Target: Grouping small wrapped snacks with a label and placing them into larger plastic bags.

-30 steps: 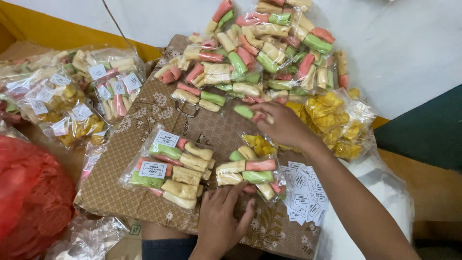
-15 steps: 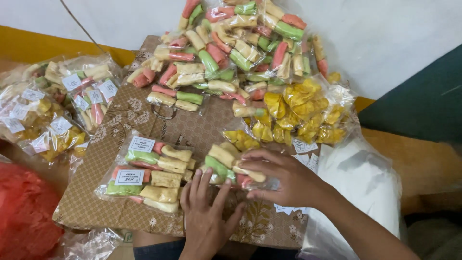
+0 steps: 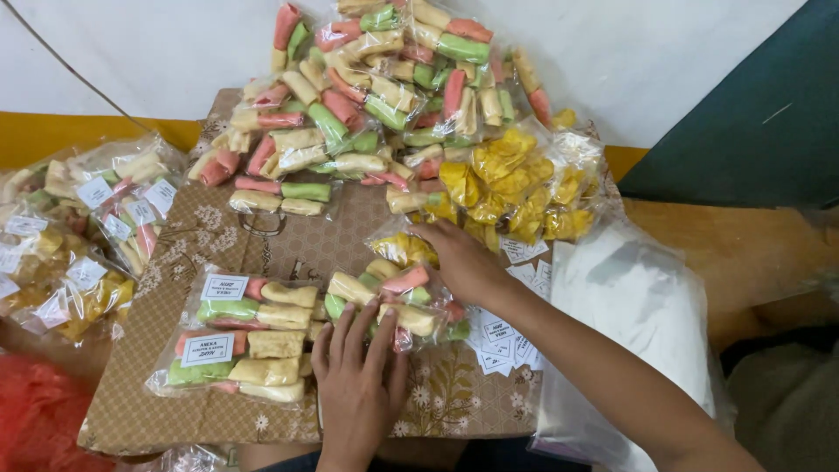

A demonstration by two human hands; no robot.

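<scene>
The head camera looks down on a low surface covered by a brown patterned sheet with white flower prints (image 3: 175, 262).

Near the bottom centre, the left hand (image 3: 357, 385) lies flat with fingers spread, its fingertips pressing on the lower edge of a clear plastic packet of stubby roll-shaped snacks in cream, pink and green (image 3: 393, 301). The right hand (image 3: 463, 258) comes in from the lower right, forearm stretched across the frame, and rests on the upper right side of the same packet; its fingers curl over the plastic, though whether they pinch it cannot be told. So the packet sits between the two hands, touched by both, and the hands themselves stay apart.

Just left of it lie two similar sealed packets with white paper labels (image 3: 240, 336), glossy and crinkled, touching one another.

Beneath the right wrist is a loose scatter of small white printed labels (image 3: 511, 336). Beyond it rests a clear bag of bright yellow crumpled chips (image 3: 516, 188). Behind that rises a big heap of clear bags of the same coloured rolls (image 3: 367, 96).

At the left edge sit more labelled snack packets (image 3: 96, 236). At the right lies a soft bundle of milky white plastic bags (image 3: 638, 306).
</scene>
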